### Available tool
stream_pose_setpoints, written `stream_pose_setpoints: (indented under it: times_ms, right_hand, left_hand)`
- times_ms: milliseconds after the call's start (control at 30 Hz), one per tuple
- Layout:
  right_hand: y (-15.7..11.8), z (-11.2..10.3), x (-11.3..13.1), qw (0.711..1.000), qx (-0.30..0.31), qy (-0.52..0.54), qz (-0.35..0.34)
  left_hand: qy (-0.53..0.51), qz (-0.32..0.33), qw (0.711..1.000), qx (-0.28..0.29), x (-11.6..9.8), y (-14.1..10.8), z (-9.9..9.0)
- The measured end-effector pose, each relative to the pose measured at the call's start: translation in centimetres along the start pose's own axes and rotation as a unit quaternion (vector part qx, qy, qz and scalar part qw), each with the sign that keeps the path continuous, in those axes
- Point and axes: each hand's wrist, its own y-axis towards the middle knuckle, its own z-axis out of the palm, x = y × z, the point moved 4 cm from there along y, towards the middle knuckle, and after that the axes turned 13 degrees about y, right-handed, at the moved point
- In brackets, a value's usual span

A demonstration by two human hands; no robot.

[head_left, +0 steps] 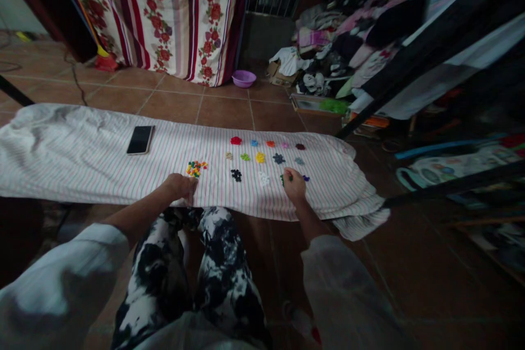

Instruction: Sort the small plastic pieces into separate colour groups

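Note:
My left hand (181, 186) rests on the striped cloth just below a mixed pile of small coloured pieces (196, 168), mostly orange, yellow and green. Its fingers are curled together; whatever they hold is hidden. Over a small group of dark green pieces (283, 179) is my right hand (294, 184), fingertips pinched together and partly covering them. White pieces (263, 178) lie left of this hand and purple ones (305, 178) to its right. Black pieces (236, 175) sit between the two hands. Too small to identify, the pieces look like beads or tiny blocks.
Farther back lie separate groups, including yellow (260, 157), dark grey (279, 158), red (235, 141) and maroon pieces (300, 146). A phone (140, 140) lies on the cloth (90, 147) at left. Beyond are a purple basin (244, 79) and heaped clothes (344, 38).

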Motion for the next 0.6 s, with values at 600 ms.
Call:
stream_pose_setpoints:
  times_ms: [600]
  right_hand:
    - [1.0,2.8,7.8,0.990,-0.033,0.081,-0.106]
  left_hand:
    - [-0.046,-0.020,0.999,-0.011,0.1,0.4,1.5]
